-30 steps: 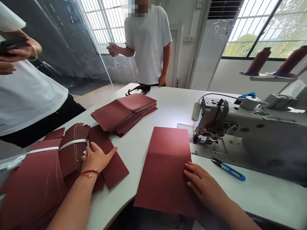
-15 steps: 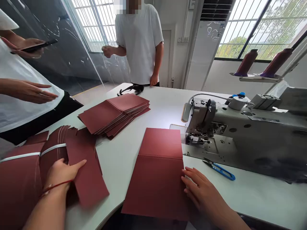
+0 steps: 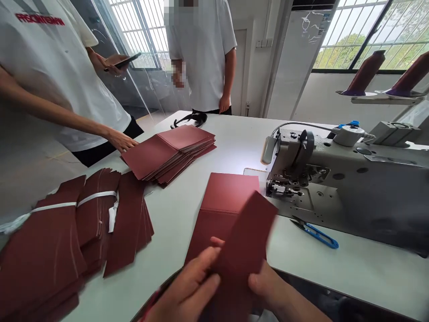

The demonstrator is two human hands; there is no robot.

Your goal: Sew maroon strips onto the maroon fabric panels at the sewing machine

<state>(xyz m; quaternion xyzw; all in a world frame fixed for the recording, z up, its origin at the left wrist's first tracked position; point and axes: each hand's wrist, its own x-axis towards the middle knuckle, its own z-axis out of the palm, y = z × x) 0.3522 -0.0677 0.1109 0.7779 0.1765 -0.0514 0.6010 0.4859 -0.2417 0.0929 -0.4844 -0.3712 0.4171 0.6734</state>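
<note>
Strip (image 3: 246,237) right there in front of you, low and just right of centre, its long axis running from 7 o'clock up to 1. Your left hand (image 3: 192,284) comes in at 8 o'clock, thumb along the near edge, a fingertip peeping past it: that's a pinch. Your right hand (image 3: 276,288) sits at 5 o'clock, thumb lapping the opposite edge, its fingers hidden behind, so its pinch is judged from the thumb alone.

And here's the relation to watch — strip against sheet (image 3: 234,185). The sheet lies beneath, long axis close to 12 and 6, its stitched seam crossing from 9 to 3. Your strip leans clockwise of that, its top end poking out past the sheet's right edge. That skew, I'd judge, is what counts. Whether the two touch, you can't tell from here; the strip's bottom end is blurred too.

Off at 1 to 2 o'clock stands the machine (image 3: 335,174), and your right hand is the nearer to it. Snips (image 3: 317,233) at 3, the strapped pile (image 3: 95,197) well apart — over towards 9 and 10.
</note>
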